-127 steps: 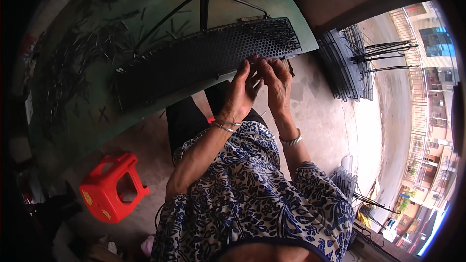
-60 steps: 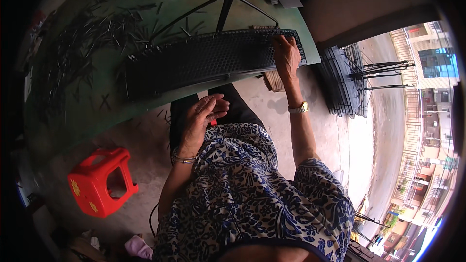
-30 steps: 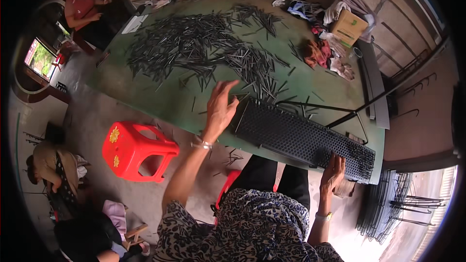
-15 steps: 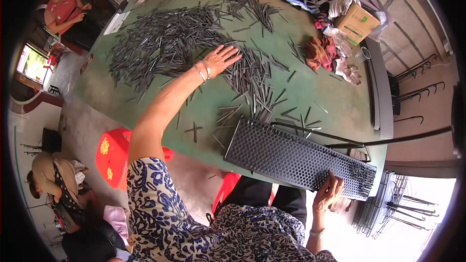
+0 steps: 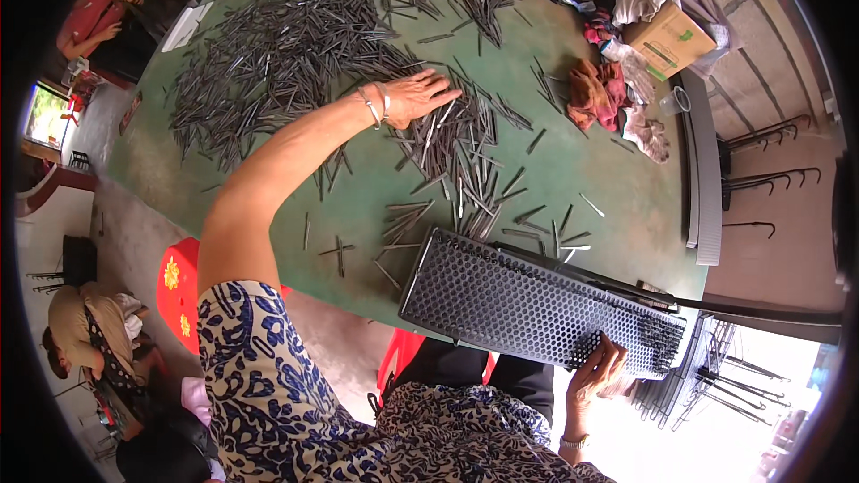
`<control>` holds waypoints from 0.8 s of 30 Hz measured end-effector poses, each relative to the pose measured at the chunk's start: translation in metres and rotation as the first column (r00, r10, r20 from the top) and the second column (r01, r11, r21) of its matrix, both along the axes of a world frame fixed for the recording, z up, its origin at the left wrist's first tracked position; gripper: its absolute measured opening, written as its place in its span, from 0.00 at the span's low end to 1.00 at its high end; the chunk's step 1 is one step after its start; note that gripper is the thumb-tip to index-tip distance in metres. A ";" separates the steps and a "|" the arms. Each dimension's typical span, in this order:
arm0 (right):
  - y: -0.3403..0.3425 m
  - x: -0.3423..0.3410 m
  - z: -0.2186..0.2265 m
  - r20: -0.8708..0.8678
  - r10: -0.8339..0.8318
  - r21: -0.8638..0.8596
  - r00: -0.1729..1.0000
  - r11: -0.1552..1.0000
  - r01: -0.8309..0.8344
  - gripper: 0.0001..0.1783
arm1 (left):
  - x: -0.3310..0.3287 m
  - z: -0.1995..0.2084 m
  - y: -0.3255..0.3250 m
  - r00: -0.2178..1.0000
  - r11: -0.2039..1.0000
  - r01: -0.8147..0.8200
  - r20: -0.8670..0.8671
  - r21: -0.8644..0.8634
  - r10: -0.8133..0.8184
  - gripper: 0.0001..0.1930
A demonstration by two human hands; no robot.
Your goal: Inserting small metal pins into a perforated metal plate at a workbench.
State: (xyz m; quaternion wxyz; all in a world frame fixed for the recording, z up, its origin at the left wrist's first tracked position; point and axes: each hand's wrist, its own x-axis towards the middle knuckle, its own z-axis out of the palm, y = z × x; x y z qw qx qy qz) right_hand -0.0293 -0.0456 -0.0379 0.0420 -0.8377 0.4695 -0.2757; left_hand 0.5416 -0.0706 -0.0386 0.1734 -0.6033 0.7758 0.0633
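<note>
My left hand (image 5: 419,95) reaches far out over the green table (image 5: 591,156) and lies flat, fingers spread, on a heap of thin dark metal rods (image 5: 295,49). More rods (image 5: 461,161) lie scattered just to its right. A black perforated panel (image 5: 528,304) leans on the table's near edge. My right hand (image 5: 598,374) grips the lower rim of that panel near its right end, where several rods stick in the holes.
A cardboard box (image 5: 669,36) and crumpled cloths (image 5: 598,94) lie at the table's far right. A red stool (image 5: 177,291) stands below the table's left side. Black wire racks (image 5: 707,376) stand at lower right. A person (image 5: 98,331) crouches at lower left.
My view has swung from the panel to the rod heap. My left hand left my lap and stretched out onto the rods. My right hand has stayed on the panel's right end.
</note>
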 end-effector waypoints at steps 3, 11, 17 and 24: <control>0.001 0.002 0.001 -0.013 -0.015 0.010 1.000 1.000 0.015 0.10 | 0.004 -0.005 0.010 0.998 1.000 -0.014 -0.068 -0.008 0.014 0.48; 0.000 0.003 0.001 -0.010 -0.007 -0.037 1.000 0.999 0.007 0.10 | -0.018 0.000 0.039 0.952 0.978 -0.203 -0.227 0.045 0.207 0.40; 0.002 0.010 0.019 -0.043 0.053 -0.094 0.998 0.994 -0.057 0.09 | -0.031 0.000 0.068 0.979 0.960 -0.153 -0.169 -0.236 0.114 0.44; 0.040 0.176 0.137 0.276 0.466 0.144 0.841 0.844 -0.516 0.15 | -0.070 -0.011 0.117 0.580 0.461 -0.805 -0.661 -0.374 0.476 0.21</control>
